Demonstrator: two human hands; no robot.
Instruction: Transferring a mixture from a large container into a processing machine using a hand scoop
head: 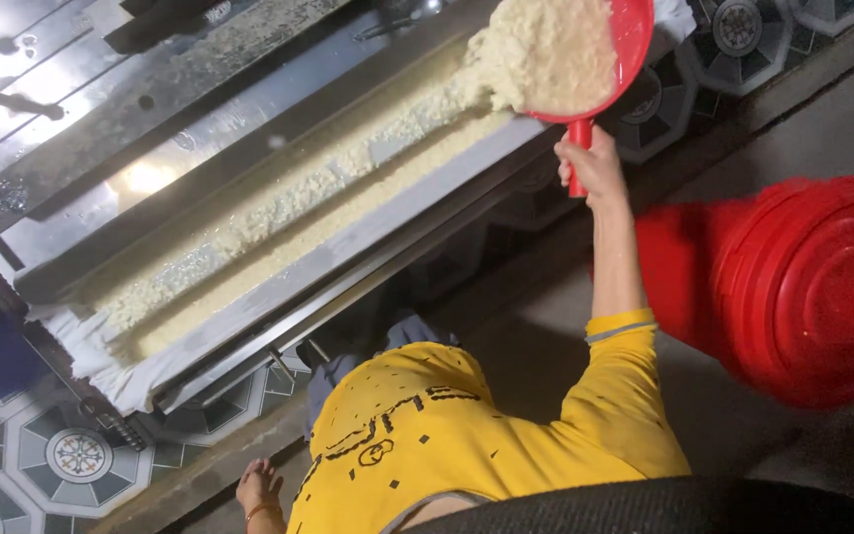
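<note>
Right hand [593,163] was clenched round the red scoop [613,59] handle, scoop at 12 o'clock from it, handle axis running 6–12, bowl tipped toward 9–10, spilling pale mash [546,54] into the long metal trough [279,213], whose axis ran 8 to 2. Left hand [257,487] hung low at 7 o'clock, loosely spread, empty, far from the scoop.

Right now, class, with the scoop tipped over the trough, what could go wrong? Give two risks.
1. The red scoop is heaped with pale curd-like mash and tipped at the very end of the cloth-lined metal trough; some could slide past the rim onto the tiled floor.
2. Only the right hand grips the thin handle, arm stretched out, so the loaded scoop could twist or slip. The left hand hangs free, away from the trough.
</note>
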